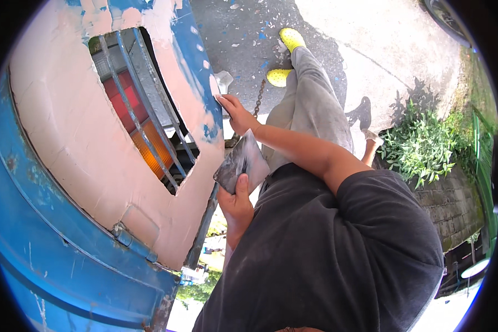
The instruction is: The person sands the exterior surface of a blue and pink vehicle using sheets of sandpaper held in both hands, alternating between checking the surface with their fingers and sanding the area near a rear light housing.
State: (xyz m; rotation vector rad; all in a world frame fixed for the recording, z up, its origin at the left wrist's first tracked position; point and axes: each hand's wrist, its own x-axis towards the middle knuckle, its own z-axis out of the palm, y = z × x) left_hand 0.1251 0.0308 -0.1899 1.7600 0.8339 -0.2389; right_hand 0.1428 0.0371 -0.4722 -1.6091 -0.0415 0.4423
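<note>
One shirt covers me. My left grip clamps one board; right grip, closure unclear, touches one panel.

Large vehicle panel at left, mostly coated pale pink, blue patches along far and right edges. Squarish grey slab, dark-smeared, tilted, just right of panel.

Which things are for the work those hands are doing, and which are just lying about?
Seem part of the work:
left hand, holding a grey-smeared square plate
right hand, at the edge of the pink-and-blue panel

Seem just lying or standing about:
small bits on the ground
leafy plant
</note>
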